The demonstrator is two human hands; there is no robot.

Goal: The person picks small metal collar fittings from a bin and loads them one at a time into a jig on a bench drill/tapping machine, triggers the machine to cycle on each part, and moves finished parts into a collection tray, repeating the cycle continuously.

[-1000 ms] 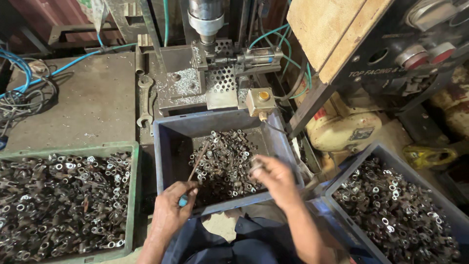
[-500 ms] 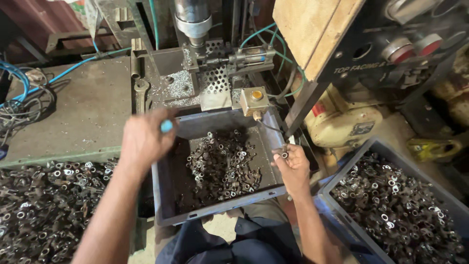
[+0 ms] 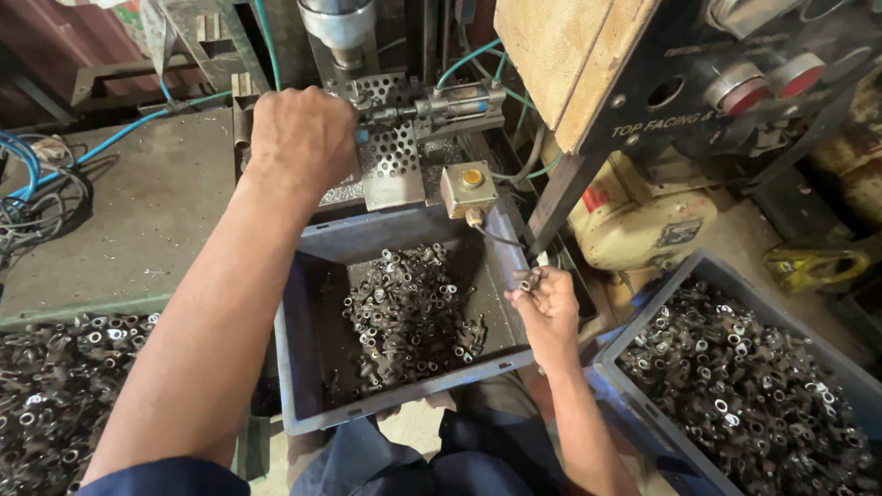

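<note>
My left hand (image 3: 301, 140) is raised to the machine's perforated metal fixture (image 3: 393, 156), fingers closed around a small blue-tipped tool whose end just shows by the thumb. My right hand (image 3: 549, 308) hovers over the right rim of the blue-grey crate (image 3: 312, 386) and pinches a small metal part (image 3: 530, 280) between its fingertips. Inside the crate lies a heap of small ring-ended metal parts (image 3: 404, 308).
A green tray of similar parts (image 3: 55, 395) sits at lower left, another blue crate of parts (image 3: 744, 386) at lower right. A yellow push-button box (image 3: 469, 186) stands behind the middle crate. A wooden board (image 3: 560, 55) and control panel with red buttons (image 3: 772, 78) rise at right.
My left hand has risen from the crate's front up to the machine fixture with the blue-tipped tool. My right hand moved from the heap to the crate's right rim with a part.
</note>
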